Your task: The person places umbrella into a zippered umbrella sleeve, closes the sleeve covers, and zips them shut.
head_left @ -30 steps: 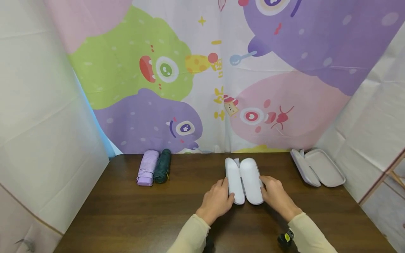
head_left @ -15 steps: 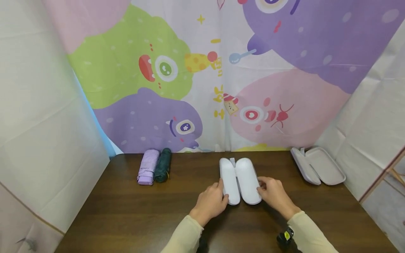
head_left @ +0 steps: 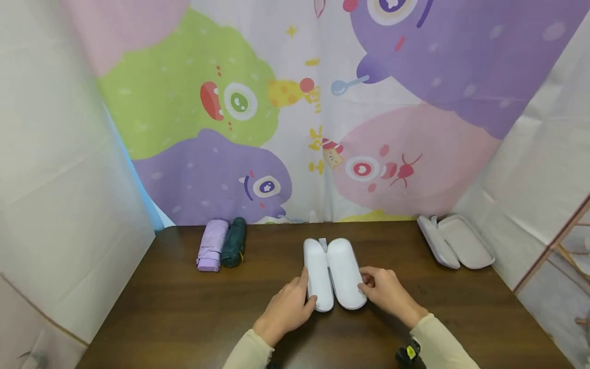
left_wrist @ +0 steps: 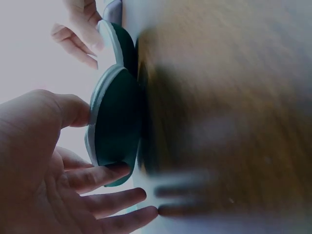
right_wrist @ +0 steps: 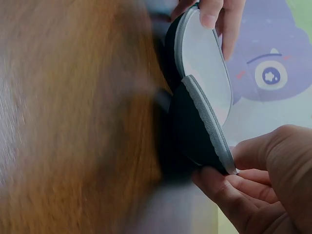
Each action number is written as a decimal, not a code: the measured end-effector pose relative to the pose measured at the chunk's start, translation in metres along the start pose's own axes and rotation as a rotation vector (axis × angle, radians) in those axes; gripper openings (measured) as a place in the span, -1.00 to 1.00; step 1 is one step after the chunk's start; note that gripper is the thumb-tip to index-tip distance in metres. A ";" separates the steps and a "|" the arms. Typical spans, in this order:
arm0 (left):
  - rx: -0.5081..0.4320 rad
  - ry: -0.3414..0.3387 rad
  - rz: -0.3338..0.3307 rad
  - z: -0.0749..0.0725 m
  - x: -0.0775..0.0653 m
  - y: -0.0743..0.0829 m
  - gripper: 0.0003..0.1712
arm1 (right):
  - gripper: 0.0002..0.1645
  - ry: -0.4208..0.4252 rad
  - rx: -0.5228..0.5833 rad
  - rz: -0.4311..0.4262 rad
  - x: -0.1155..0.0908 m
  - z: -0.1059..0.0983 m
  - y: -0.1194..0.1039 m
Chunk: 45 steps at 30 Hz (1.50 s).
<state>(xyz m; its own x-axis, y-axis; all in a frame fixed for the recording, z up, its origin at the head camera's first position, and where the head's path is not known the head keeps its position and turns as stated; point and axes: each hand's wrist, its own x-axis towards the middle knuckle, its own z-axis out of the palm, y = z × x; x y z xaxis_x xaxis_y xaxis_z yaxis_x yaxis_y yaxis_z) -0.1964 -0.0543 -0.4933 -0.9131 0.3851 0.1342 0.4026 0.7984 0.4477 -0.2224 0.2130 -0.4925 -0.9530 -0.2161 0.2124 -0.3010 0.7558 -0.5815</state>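
Observation:
An unzipped hard case [head_left: 346, 277], lying spread with its white lining up, is at the middle of the table. Its outside is dark green, with a pale zipper along the rim, in both wrist views. My left hand [head_left: 285, 305] holds the left half, thumb at the rim and fingers along the outer side; two fingers stick out free in the left wrist view. With thumb and fingers my right hand [head_left: 387, 291] pinches the outer edge of the right half near its front end. Both halves look bare inside.
A folded purple umbrella [head_left: 213, 246] and a folded dark green one [head_left: 234, 243] lie side by side at the back left of the brown table [head_left: 184, 318]. Another spread case [head_left: 465, 243], pale lilac, lies at the back right. A cartoon-print curtain [head_left: 295, 128] hangs behind.
The green case has slid left and slightly toward me, with both hands moving along with it. The umbrellas and the lilac case have stayed put.

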 end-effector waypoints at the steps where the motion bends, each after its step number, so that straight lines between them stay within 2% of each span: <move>1: -0.013 -0.005 0.001 0.000 -0.002 -0.002 -0.17 | -0.64 -0.008 0.006 0.004 0.000 0.002 -0.001; 6: -0.044 -0.017 0.012 -0.005 -0.012 -0.008 -0.17 | -0.63 -0.031 0.029 -0.013 -0.004 0.007 -0.007; 16: -0.065 -0.045 0.026 -0.015 -0.021 -0.015 -0.15 | -0.61 -0.032 0.038 -0.074 -0.008 0.008 -0.016; 23: -0.045 -0.083 0.049 -0.017 -0.031 -0.022 -0.10 | -0.62 -0.049 0.062 -0.098 -0.013 0.010 -0.020; 33: -0.047 -0.097 0.063 -0.020 -0.034 -0.025 -0.08 | -0.61 -0.045 0.065 -0.114 -0.014 0.009 -0.022; 45: -0.083 -0.129 0.046 -0.021 -0.042 -0.029 -0.05 | -0.61 -0.046 0.084 -0.141 -0.018 0.010 -0.025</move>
<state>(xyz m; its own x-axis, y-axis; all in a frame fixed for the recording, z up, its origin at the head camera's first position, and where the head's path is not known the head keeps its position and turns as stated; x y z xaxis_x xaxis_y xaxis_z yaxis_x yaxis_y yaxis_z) -0.1710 -0.1037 -0.4937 -0.8757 0.4808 0.0440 0.4320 0.7396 0.5162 -0.1977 0.1915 -0.4895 -0.9010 -0.3458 0.2621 -0.4322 0.6617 -0.6127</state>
